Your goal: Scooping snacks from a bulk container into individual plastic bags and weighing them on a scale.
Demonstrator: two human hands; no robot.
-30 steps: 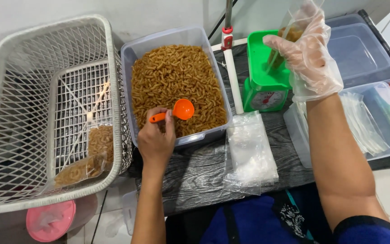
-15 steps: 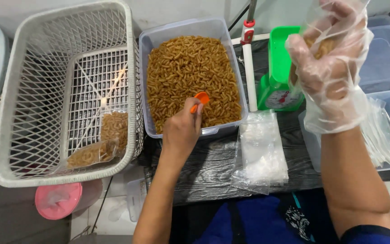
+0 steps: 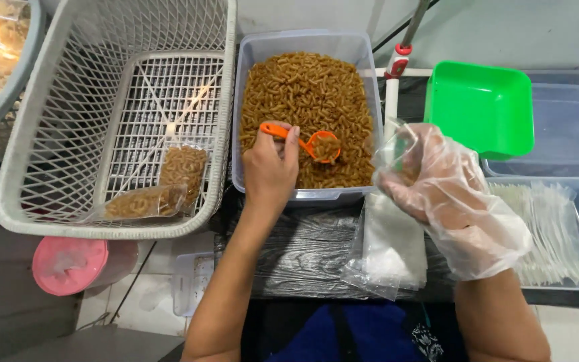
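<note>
Over the tub point(image 3: 249, 50), right of the basket point(image 3: 68, 167), a loaded scoop point(image 3: 306, 142) is clamped in the left hand point(image 3: 269, 171), and snacks could be spilled right of the tub if the small bag point(image 3: 397, 151), seemingly pinched by the gloved right hand point(image 3: 450, 194), sags shut.

The dark wood-grain bench point(image 3: 303, 248) carries a clear plastic tub of brown snacks point(image 3: 306, 110); a stack of clear plastic bags point(image 3: 387, 251) lies just right of it.
</note>
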